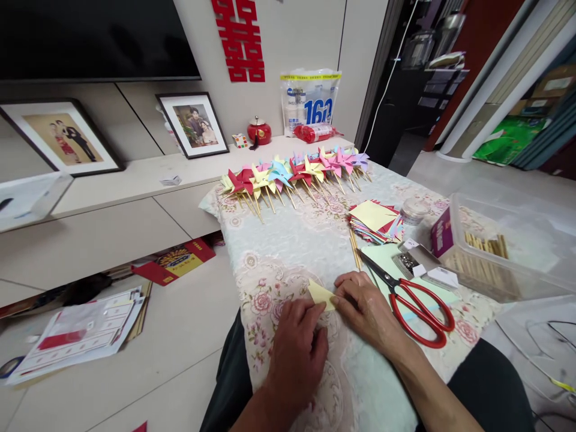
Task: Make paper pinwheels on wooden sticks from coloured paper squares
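Pressing down on a small yellow paper (pixel 320 293), folded to a triangle, both hands meet at the near end of the table. The paper lies flat on the floral tablecloth (pixel 288 252), just in front of the person's lap. The left hand (pixel 294 345) rests with its fingertips on the paper's lower left edge; the right hand (pixel 366 309) pins its right corner with fingers drawn together. Neither hand is closed round it: the fingers lie on top and press, not pinching from below as far as I can see.

It looks a thin, light sheet, stiff enough to hold a crease but easy to crumple or to slide on the cloth, so I would take it by the edges or corners and keep a finger on the fold.

Just to the right lie red-handled scissors (pixel 416 306), blades pointing away, on a pale green sheet (pixel 387 255). Beyond them sits a stack of coloured paper squares (pixel 373 221), a few thin wooden sticks (pixel 355 249) beside it, and a clear plastic box (pixel 508 252) holding more sticks. At the far end of the table a row of finished paper pinwheels (pixel 292 174) lies fanned out. Framed photographs (pixel 194 125) lean against the wall behind.
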{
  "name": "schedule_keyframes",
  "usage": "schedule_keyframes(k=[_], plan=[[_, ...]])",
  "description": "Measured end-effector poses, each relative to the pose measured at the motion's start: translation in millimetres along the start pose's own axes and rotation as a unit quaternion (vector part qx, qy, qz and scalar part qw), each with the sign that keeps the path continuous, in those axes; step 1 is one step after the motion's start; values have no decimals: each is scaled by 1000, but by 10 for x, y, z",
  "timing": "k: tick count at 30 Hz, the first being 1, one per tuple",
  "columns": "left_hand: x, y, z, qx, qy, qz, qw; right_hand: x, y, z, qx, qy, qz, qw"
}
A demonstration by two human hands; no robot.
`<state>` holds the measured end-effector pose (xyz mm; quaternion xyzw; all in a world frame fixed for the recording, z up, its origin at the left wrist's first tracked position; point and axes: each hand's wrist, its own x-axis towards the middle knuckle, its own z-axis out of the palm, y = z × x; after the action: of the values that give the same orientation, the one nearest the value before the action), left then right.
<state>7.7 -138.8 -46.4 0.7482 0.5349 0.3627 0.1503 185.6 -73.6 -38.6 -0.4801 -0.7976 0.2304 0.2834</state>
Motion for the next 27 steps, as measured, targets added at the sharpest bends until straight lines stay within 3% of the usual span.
schedule_keyframes(k=[9, 16, 27], plan=[[27, 7, -15, 4, -20, -4, 1000, 9, 8, 3, 26, 10, 8, 1000], [23, -30, 13, -2, 30, -12, 999, 2, 35, 37, 6, 26, 23, 999], [-40, -5, 119, 125, 47, 41, 990, 18, 47, 62, -11, 20, 25, 999]])
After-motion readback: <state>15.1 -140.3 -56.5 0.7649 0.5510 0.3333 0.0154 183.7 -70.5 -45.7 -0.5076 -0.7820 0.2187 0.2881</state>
